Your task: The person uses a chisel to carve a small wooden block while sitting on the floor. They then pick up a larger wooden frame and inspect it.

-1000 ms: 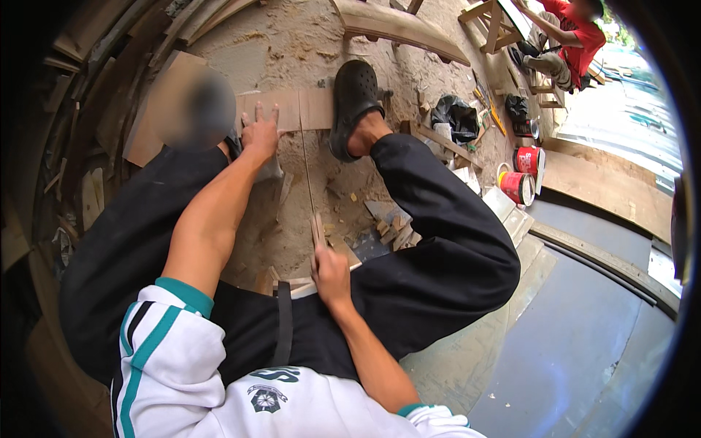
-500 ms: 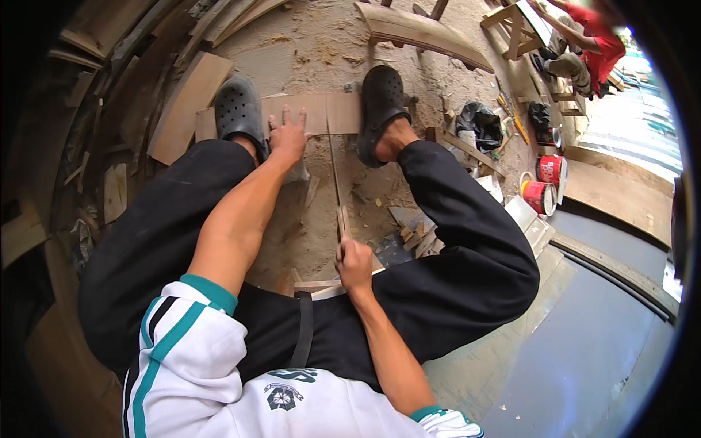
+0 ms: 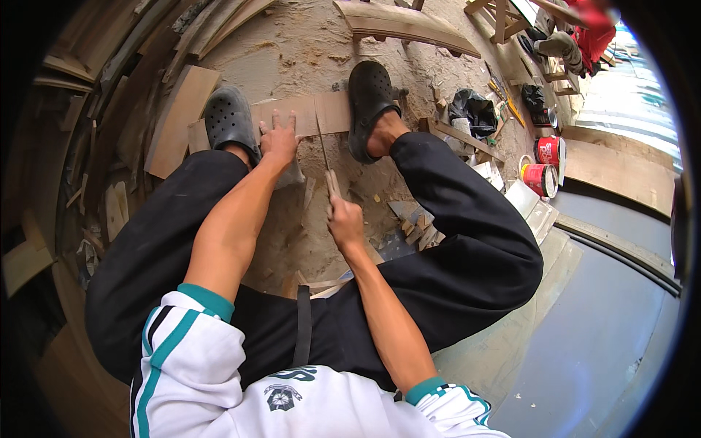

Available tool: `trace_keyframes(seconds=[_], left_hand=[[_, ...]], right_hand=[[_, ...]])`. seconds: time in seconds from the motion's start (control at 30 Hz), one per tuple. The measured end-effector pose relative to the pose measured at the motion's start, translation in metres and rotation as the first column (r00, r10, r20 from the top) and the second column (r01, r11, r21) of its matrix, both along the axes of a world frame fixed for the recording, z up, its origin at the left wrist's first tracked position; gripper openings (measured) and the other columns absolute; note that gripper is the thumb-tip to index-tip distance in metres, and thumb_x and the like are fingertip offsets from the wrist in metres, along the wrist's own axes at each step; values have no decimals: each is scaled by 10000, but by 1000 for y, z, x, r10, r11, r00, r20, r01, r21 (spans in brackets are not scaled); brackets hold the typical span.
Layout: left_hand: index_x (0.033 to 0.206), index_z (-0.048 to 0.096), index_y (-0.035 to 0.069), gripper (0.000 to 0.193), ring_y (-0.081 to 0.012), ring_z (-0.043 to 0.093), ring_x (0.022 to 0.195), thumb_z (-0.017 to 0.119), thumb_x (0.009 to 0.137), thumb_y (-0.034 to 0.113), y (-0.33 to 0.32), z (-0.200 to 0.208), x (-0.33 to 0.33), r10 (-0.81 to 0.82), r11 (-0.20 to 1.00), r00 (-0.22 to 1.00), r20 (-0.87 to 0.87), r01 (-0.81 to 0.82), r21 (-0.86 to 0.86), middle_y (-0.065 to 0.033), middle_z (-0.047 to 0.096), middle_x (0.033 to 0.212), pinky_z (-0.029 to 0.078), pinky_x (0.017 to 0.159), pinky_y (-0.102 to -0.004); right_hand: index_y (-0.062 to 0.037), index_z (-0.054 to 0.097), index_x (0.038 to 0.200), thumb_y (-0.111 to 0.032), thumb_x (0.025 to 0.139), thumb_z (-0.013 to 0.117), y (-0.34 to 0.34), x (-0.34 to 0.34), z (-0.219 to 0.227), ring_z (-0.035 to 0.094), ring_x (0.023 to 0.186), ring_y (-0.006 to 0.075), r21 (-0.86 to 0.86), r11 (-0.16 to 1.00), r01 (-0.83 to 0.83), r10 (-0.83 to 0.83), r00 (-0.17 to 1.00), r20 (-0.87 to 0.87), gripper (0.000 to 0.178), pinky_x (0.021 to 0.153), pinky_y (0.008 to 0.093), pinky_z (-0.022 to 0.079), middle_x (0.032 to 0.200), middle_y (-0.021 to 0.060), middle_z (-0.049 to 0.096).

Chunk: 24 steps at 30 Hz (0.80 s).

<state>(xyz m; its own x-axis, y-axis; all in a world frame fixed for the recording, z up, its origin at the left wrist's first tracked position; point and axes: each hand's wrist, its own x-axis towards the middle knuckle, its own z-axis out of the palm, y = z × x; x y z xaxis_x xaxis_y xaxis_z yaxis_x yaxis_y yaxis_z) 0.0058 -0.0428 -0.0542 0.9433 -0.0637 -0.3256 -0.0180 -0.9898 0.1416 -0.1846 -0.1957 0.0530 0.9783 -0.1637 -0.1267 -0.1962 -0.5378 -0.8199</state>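
A flat wooden board (image 3: 332,112) lies crosswise between my feet, each in a dark clog, the left clog (image 3: 232,120) and the right clog (image 3: 374,102) at its two ends. Fingers spread, my left hand (image 3: 279,139) presses on the board's near edge. My right hand (image 3: 345,221) is wrapped round the wooden handle of a handsaw (image 3: 326,155). The saw's thin blade points away from me, and its far part sits in a cut line across the board, right of my left hand. Its teeth are too small to make out.
Stacked planks (image 3: 182,117) fill the left side. Wood offcuts (image 3: 421,228) lie near my right knee. At the right stand red paint cans (image 3: 540,179) and a black plastic bag (image 3: 473,109). A curved wooden piece (image 3: 409,28) is at the far side. Someone in red (image 3: 595,40) works at far right.
My right hand has pushed the saw forward, away from me, so less blade shows on the near side of the board. My left hand stays on the board. The view has shifted slightly.
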Motion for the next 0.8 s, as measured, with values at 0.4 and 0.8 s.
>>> trace_keyframes(seconds=[0.4, 0.8], left_hand=[[1506, 334, 280, 737, -586, 384, 1286, 670, 872, 447, 0, -16, -2, 4, 999, 995, 97, 0, -34, -192, 286, 1556, 474, 955, -575], [1518, 312, 286, 728, -578, 364, 1307, 642, 892, 458, 0, 5, 0, 38, 999, 998, 40, -38, -14, -169, 232, 1587, 488, 937, -567]], right_hand=[[62, 556, 697, -324, 956, 439, 1, 17, 0, 557, 583, 419, 41, 999, -3, 5, 999, -44, 480, 568, 474, 398, 629, 260, 541], [27, 518, 671, -272, 974, 408, 1, 15, -2, 562, 576, 401, 131, 991, 4, 13, 992, -126, 439, 566, 457, 398, 636, 242, 554]])
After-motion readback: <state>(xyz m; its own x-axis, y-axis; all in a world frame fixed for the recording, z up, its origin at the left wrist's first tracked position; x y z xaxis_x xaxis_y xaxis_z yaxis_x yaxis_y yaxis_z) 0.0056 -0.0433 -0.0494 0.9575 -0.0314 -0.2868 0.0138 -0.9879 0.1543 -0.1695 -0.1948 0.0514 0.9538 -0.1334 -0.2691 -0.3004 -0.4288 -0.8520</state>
